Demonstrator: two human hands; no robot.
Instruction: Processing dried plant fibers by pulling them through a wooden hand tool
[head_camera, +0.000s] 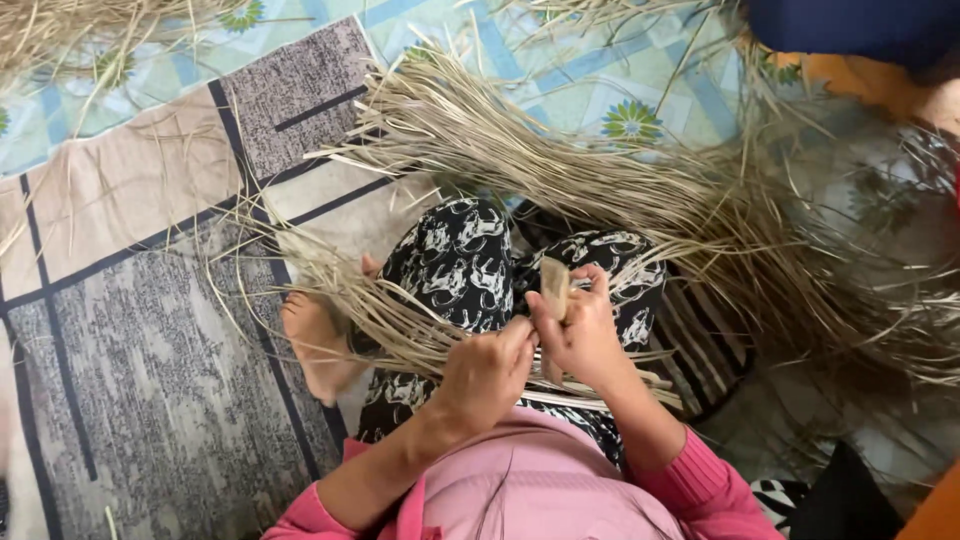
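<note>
I sit cross-legged on the floor in black-and-white patterned trousers (455, 260) and pink sleeves. My left hand (487, 375) is closed around several pale dried grass strands (400, 325) that run leftward across my lap. My right hand (580, 330) pinches a small folded, flat piece of the same pale fibre (555, 285) between thumb and fingers, just above the left hand. The two hands touch. A large sheaf of dried strands (600, 170) fans out over my knees toward the upper right. My bare foot (315, 340) lies to the left under loose strands.
A grey and beige patterned rug (130, 330) covers the floor at left. A light blue mat with flower prints (600, 85) lies beyond my knees. More dried grass sits at top left (70, 30). Another person's dark blue clothing (850, 25) shows at top right.
</note>
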